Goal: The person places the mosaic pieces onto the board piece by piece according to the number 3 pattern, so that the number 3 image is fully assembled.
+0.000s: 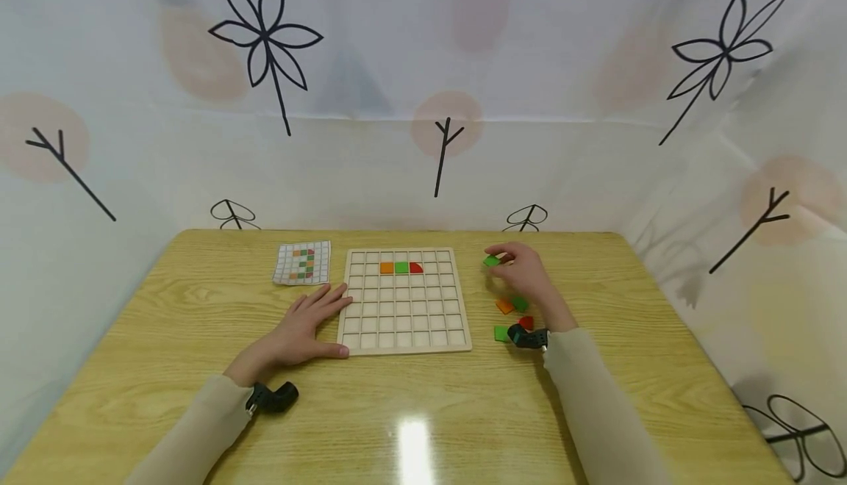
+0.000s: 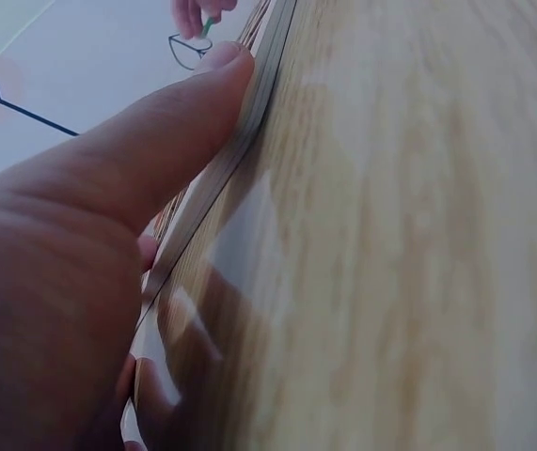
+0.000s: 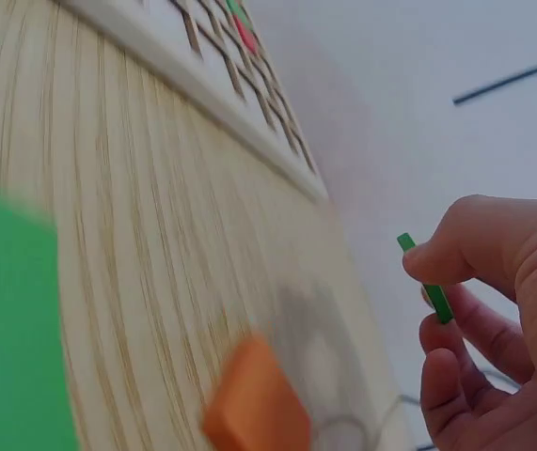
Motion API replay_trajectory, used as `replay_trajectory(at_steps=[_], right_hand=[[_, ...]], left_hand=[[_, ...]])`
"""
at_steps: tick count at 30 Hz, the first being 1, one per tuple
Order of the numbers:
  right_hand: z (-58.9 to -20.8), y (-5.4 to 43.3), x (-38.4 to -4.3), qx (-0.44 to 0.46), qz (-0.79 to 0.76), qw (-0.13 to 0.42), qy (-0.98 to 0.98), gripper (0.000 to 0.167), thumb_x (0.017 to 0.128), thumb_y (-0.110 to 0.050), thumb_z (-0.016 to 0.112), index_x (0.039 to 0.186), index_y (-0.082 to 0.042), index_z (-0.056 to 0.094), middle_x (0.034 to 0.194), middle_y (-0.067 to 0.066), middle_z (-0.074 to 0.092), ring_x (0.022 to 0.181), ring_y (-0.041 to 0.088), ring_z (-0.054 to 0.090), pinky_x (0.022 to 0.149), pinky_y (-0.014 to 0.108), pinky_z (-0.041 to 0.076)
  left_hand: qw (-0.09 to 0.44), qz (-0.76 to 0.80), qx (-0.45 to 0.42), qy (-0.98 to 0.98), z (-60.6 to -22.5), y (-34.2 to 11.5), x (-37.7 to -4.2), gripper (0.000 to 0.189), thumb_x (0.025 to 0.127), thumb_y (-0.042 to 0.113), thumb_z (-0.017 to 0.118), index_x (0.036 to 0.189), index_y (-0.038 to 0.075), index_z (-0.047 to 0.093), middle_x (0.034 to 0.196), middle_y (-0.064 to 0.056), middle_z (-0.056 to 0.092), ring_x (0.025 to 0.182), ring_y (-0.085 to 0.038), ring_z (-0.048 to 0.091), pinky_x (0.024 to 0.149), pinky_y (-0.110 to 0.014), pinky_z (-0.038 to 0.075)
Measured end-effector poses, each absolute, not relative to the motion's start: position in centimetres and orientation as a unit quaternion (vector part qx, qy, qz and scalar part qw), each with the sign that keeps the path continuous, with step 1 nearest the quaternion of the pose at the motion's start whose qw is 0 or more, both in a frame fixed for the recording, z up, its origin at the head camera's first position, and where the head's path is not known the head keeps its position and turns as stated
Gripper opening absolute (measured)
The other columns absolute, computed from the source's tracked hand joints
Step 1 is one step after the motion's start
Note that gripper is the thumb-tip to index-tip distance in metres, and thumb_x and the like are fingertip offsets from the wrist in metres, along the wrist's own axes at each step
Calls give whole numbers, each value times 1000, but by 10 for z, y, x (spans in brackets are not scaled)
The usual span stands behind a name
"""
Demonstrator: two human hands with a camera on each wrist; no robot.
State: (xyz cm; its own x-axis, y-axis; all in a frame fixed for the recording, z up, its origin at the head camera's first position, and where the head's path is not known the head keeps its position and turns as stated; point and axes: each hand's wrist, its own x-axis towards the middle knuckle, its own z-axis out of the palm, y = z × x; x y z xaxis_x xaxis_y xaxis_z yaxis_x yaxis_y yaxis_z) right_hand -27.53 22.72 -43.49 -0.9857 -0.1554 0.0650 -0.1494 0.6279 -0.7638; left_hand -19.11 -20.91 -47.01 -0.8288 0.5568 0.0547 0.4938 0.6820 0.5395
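My right hand (image 1: 523,270) pinches a green tile (image 1: 491,261) between thumb and fingers, lifted over the table to the right of the wooden grid board (image 1: 405,350). In the right wrist view, the pinched green tile (image 3: 425,279) appears edge-on. On the board an orange tile (image 1: 387,268), a green square tile (image 1: 401,268) and a red tile (image 1: 415,268) with one rounded corner lie side by side in the second row. Fingers spread, my left hand (image 1: 301,331) rests at the board's left edge, its thumb (image 2: 179,122) touching the near corner.
A paper pattern card (image 1: 301,263) with coloured squares lies left of the board. Near my right wrist are loose tiles: orange (image 1: 505,306), dark green (image 1: 520,304), red (image 1: 526,322) and light green (image 1: 501,333). A patterned cloth (image 1: 370,169) hangs behind the wooden table (image 1: 370,426).
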Motion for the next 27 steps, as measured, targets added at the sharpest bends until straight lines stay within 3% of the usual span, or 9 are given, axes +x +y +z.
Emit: replay_trajectory(at_steps=[6,13,27], right_hand=[[-440,204,-276,-112,-445,18,888,35,93,-11,68,128,-6,67,131,12,60,115,33,56,86,47,52],[-444,176,-275,-130,-452,21,882,32,91,-5,67,123,-5,70,123,12,64,107,30,61,89,46,52],[-451,133,-277,-181,-459,51,868,23,89,-5,69,111,-7,75,117,6,67,99,24,63,83,39,54]], left_hand=[[57,279,285,915,-470,-209,-192,91,83,57,74,155,14,39,165,-9,20,150,-38,9,113,-66,3],[58,280,286,915,-469,-209,-191,92,82,57,74,155,15,38,165,-7,20,150,-37,9,114,-64,2],[48,279,293,913,-470,-209,-192,90,83,57,74,154,14,40,164,-9,22,150,-39,11,113,-66,4]])
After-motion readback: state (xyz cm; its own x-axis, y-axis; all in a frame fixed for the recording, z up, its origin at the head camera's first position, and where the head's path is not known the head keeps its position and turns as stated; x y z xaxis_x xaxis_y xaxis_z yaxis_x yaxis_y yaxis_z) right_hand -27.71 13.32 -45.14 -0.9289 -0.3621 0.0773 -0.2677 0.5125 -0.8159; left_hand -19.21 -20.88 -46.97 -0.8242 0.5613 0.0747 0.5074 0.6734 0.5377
